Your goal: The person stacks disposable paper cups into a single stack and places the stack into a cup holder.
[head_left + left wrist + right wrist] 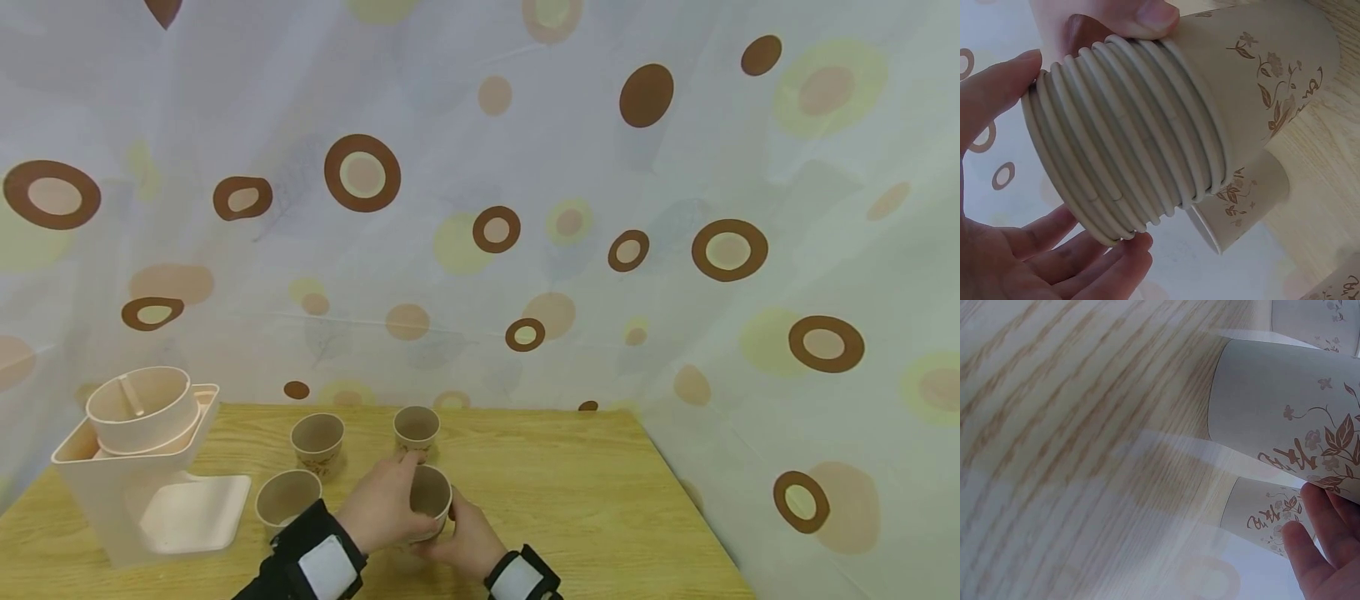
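Observation:
Both hands hold a nested stack of paper cups point(432, 492) at the table's near middle. Several rims lie close together in the left wrist view, above a cream wall point(1254, 75) with brown flowers. From the left, the left hand point(384, 504) grips the stack at its rims, thumb on one side and fingers on the other. The right hand point(472, 540) holds it from the right, lower down; its fingertips point(1313, 494) rest on the printed wall. Single paper cups stand upright behind the stack point(416, 429), to its back left point(318, 442) and beside the left wrist point(288, 498).
At the table's left stands a white plastic holder point(112, 500) with a flat tray-like foot point(191, 512). A round tub point(146, 417) with a bar inside sits on its top. Patterned cloth point(450, 167) hangs behind and right of the wooden table point(585, 483).

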Demonstrator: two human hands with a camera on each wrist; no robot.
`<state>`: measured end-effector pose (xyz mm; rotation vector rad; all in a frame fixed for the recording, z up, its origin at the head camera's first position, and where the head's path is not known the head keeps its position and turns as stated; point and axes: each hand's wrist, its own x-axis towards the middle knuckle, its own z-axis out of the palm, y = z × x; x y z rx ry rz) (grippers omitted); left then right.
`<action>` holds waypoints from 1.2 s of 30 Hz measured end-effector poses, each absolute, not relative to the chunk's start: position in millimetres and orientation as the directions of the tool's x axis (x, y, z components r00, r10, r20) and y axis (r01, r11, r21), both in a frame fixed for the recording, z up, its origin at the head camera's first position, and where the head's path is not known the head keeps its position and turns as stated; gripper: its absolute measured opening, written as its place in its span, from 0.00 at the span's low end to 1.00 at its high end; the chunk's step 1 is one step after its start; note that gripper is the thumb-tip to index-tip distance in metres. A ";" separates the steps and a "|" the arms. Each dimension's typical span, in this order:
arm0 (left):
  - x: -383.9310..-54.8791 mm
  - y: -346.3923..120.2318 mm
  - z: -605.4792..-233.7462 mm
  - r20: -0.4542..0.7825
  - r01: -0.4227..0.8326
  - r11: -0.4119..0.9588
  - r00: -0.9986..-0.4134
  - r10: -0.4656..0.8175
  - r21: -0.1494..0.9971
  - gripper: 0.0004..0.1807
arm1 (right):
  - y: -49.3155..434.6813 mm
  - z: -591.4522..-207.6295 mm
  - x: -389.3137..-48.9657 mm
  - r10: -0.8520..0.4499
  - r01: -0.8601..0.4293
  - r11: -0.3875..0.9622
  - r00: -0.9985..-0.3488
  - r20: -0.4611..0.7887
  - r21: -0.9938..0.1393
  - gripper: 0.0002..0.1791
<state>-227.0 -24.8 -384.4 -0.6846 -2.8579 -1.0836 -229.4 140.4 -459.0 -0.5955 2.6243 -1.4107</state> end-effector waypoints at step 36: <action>-237.8 -134.8 -428.0 0.116 0.098 0.903 -0.992 0.054 0.418 0.45 | 124.7 -464.5 -239.0 -0.412 -0.315 0.441 -0.903 0.123 -0.840 0.40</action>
